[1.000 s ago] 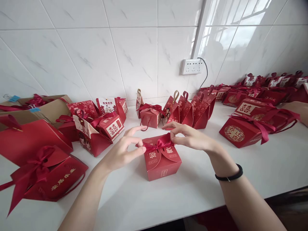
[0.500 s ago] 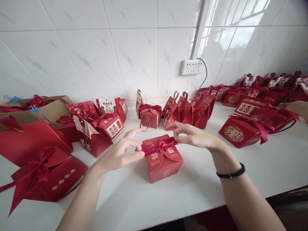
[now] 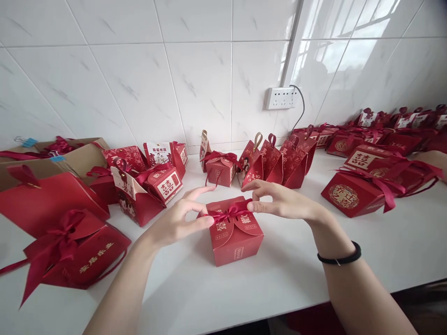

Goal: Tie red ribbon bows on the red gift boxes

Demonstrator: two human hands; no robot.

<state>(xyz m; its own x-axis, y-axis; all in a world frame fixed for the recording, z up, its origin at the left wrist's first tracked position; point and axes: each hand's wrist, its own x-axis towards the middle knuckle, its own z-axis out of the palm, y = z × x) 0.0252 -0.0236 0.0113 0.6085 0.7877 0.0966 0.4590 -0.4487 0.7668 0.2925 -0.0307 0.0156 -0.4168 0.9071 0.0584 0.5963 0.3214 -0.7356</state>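
A red gift box with pale Chinese lettering stands on the white table in front of me. Across its curved top flaps runs a dark red satin ribbon, knotted in a bow at the middle. My left hand pinches the ribbon's left part between thumb and forefinger. On the other side, my right hand pinches the right part, its remaining fingers bent above the box. Both hands are closed on the ribbon, just over the box top. The ribbon's ends are hidden behind the fingers.
A cardboard carton with clips stands at the left, behind a large bowed red box. More red boxes line the wall. Several boxes crowd the right, where another person's hand shows. A socket strip is on the wall.
Both hands still pinch the ribbon. My right hand has come slightly left, and the bow between the hands looks smaller and tighter. The view has shifted a little.
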